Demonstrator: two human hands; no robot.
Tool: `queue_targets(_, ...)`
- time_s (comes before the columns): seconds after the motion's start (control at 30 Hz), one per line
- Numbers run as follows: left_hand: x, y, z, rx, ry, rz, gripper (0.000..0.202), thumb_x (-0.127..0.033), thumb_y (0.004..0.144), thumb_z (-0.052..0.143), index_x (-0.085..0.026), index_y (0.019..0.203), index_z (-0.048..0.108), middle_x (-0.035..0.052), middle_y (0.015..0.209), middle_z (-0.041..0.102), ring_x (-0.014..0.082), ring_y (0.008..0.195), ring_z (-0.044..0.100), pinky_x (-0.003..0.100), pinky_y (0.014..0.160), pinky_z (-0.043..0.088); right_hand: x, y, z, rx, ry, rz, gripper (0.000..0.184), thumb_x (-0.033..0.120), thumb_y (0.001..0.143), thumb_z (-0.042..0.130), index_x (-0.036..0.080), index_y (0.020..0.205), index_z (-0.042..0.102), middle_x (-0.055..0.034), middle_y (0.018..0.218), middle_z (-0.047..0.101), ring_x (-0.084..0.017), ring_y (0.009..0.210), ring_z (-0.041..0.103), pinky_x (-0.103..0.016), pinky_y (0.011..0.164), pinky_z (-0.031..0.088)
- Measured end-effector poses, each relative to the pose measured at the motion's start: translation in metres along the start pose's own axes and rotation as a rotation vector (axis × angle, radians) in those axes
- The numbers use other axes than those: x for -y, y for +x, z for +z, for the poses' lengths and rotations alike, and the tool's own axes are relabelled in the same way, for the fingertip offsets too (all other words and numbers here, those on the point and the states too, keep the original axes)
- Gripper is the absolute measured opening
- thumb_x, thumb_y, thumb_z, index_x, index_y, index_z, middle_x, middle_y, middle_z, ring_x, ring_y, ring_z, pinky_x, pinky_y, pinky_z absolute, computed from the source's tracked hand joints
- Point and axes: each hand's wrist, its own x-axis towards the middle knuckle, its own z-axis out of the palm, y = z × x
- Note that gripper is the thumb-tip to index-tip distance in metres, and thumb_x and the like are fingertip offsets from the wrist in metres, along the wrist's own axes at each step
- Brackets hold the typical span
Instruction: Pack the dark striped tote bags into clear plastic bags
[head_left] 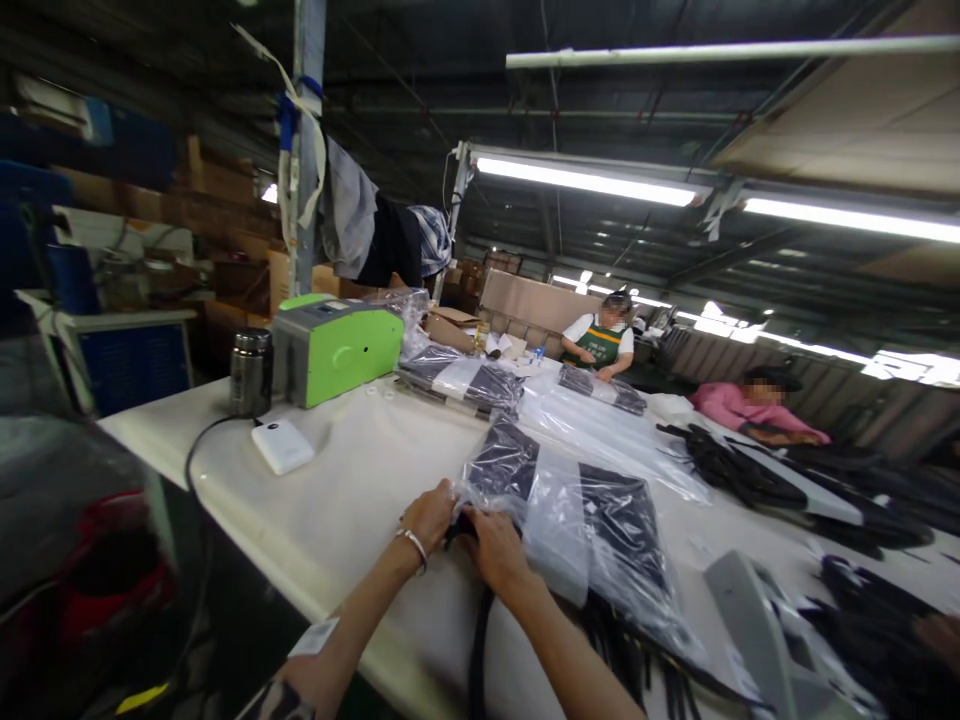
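Note:
A clear plastic bag (555, 510) lies flat on the table in front of me, with folded black fabric (619, 515) and a pale band across its middle. At the bag's left end my left hand (429, 515) is closed, its fingers pinching the crumpled plastic. Beside it, my right hand (495, 548) curls its fingers over the same bunched edge. A bit of something black shows between the two hands. Under my right forearm a black strap (478, 660) hangs down, and more dark straps (637, 660) stick out below the bag.
On the white table (360, 470) stand a green and grey machine (345, 345), a steel flask (250, 372) and a white power bank (282, 446) with a cable. More bagged packs (461, 380) lie behind. Two people work across the table. A grey object (757, 620) stands at right.

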Motion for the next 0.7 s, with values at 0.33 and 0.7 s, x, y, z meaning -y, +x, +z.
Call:
queue_targets(0.33,0.002,0.008,0.004,0.204,-0.396,0.004,0.039,-0.049,0.094,0.022,-0.020,0.106,0.044,0.0007,0.070,0.065,0.0175,0.049,0.065,0.025,0.043,0.048,-0.007,0.001,-0.002,0.099,0.006,-0.180,0.026,0.036,0.091,0.054,0.033,0.112,0.070,-0.0020,0.128,0.064,-0.026,0.123,0.049,-0.044,0.110,0.026)
queue_targets(0.7,0.031,0.006,-0.025,0.001,-0.359,0.128,0.015,-0.031,0.083,0.043,-0.023,0.072,0.050,0.0024,0.070,0.065,0.0192,0.072,0.062,0.031,0.076,0.046,-0.017,0.010,-0.005,-0.256,-0.040,-0.224,0.017,0.031,0.085,0.065,0.027,0.099,0.074,-0.0051,0.124,0.067,-0.029,0.130,0.048,-0.051,0.116,0.026)
